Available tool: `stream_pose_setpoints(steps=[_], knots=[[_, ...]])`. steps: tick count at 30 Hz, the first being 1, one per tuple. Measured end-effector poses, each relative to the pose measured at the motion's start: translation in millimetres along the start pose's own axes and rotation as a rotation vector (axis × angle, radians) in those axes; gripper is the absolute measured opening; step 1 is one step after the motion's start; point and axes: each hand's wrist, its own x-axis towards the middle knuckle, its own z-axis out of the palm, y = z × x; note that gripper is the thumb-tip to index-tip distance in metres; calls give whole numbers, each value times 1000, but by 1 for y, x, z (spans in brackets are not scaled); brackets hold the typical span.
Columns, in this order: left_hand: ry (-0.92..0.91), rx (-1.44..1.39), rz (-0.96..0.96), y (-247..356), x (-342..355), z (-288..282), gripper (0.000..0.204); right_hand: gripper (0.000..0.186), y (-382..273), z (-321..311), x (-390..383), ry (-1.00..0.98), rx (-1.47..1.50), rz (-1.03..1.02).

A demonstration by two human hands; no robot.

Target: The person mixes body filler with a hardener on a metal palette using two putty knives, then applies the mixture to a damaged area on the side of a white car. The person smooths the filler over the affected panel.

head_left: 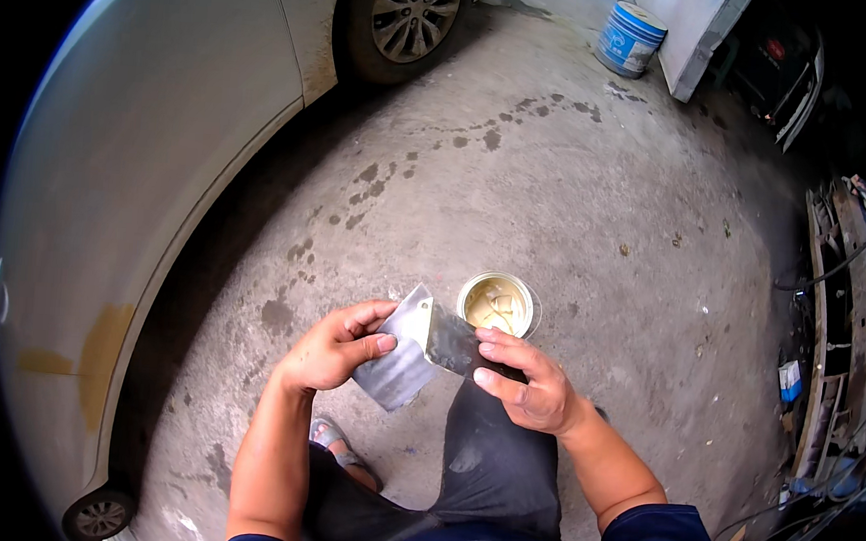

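Note:
My left hand pinches a flat grey metal plate between thumb and fingers, tilted in front of my lap. In my right hand is a dark, flat putty scraper, fingers closed over its right end. Its left edge meets the plate, and a pale cream streak of putty sits where the two touch. Just beyond the scraper, an uncovered round can rests on the floor, with cream putty inside.
A silver car stands along the left, tan filler patches on its lower panel. A blue-and-white bucket is at the far right. Car parts and cables line the right side. Dark wet spots mark the concrete floor.

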Motion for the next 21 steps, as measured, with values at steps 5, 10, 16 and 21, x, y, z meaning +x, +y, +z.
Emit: stream_pose_setpoints(steps=[5,10,16,21], knots=[[35,77,19,-1,-4,-4,38,47,7,6,4,-51,-3,42],[15,57,1,-4,0,-11,38,44,20,13,7,-35,32,67],[74,-31,-27,-29,10,-21,37,47,32,26,10,-42,40,107],[64,-5,-11,-28,9,-22,39,43,44,26,13,-80,1,73]])
